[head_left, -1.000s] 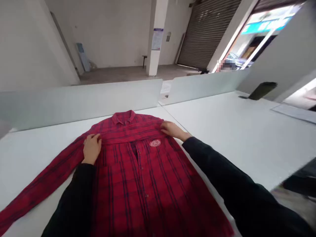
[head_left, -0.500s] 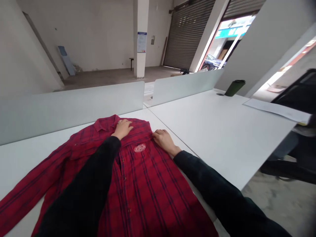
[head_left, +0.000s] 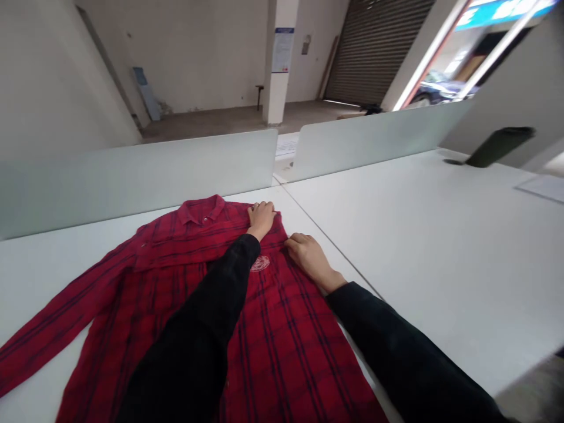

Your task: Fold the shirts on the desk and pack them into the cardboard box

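A red plaid shirt with dark stripes lies front up on the white table, its collar at the far end. One sleeve stretches out to the left; the other side's sleeve appears folded across the chest. My left hand rests on the cloth near the right shoulder, fingers slightly bent and apart. At the shirt's right edge, below that shoulder, my right hand is closed on the fabric. An oval light emblem shows on the chest, partly behind my left forearm, which also hides much of the button front.
Frosted low partitions run along the back of the white table. A seam crosses the tabletop right of the shirt. Further right stand a dark green cylindrical object and some paper.
My left hand has slid right, from beside the collar to the shoulder. My right hand keeps its place at the shirt's edge. The camera view has turned.
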The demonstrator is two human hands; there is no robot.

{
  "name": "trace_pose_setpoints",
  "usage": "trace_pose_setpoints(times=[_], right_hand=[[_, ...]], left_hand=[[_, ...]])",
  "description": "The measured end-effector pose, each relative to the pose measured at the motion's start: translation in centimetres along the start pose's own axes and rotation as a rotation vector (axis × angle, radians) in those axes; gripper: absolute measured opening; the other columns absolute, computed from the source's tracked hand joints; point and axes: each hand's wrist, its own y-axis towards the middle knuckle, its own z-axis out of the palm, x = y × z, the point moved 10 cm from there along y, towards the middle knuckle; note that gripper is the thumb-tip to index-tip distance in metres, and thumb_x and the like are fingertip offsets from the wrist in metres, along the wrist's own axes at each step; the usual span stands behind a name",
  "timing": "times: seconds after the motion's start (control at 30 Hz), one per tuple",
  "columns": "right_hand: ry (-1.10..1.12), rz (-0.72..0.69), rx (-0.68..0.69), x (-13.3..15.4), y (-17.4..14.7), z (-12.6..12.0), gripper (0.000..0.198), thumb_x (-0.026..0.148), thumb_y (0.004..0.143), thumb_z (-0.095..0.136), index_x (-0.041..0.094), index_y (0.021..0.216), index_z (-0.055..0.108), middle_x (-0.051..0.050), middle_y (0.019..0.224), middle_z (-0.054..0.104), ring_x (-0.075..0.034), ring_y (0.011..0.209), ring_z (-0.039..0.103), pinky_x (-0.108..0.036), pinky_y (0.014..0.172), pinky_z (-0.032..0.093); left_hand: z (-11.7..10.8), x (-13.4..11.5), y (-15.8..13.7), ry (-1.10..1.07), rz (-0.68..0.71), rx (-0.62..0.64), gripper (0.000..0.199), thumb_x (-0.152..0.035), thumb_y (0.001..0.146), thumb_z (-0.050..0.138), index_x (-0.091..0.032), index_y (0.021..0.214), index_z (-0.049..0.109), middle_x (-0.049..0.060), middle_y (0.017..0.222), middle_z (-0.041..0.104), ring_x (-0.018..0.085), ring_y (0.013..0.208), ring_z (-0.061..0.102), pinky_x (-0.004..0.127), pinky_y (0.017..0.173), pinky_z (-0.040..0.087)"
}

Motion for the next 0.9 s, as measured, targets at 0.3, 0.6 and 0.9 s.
trace_pose_setpoints(times=[0.3, 0.6, 0.9], right_hand=[[0.147, -0.059, -0.134, -0.3, -0.9, 0.2, 0.026, 0.019, 0.091, 0.042, 0.015, 0.091, 0.068, -0.009, 0.088, 0.065, -0.019, 0.075, 0.060, -0.029, 0.072, 0.045], [0.246, -0.156, -0.271, 1.5, -1.3, -1.8, 0.029, 0.032, 0.089, 0.043, 0.016, 0.096, 0.067, -0.012, 0.095, 0.068, -0.023, 0.080, 0.065, -0.036, 0.075, 0.053], [0.407, -0.683, 0.131, 26.5, 3.6, -2.2, 0.023, 0.023, 0.090, 0.049, 0.017, 0.096, 0.070, -0.010, 0.097, 0.071, -0.022, 0.090, 0.067, -0.035, 0.085, 0.051]], left_hand=[[-12.1, 13.5, -13.3, 0.010, -0.092, -0.057, 0.030, -0.031, 0.090, 0.051, -0.021, 0.115, 0.062, 0.007, 0.117, 0.066, 0.021, 0.111, 0.058, 0.035, 0.101, 0.041], [-29.4, 40.4, -44.3, 0.300, -0.883, -0.053, 0.045, -0.038, 0.083, 0.051, -0.014, 0.120, 0.061, 0.015, 0.125, 0.064, 0.029, 0.112, 0.060, 0.043, 0.101, 0.042], [-29.9, 41.4, -62.3, -0.168, -1.103, -0.028, 0.067, -0.050, 0.060, 0.069, -0.026, 0.121, 0.056, 0.002, 0.116, 0.070, 0.022, 0.101, 0.065, 0.026, 0.084, 0.049]])
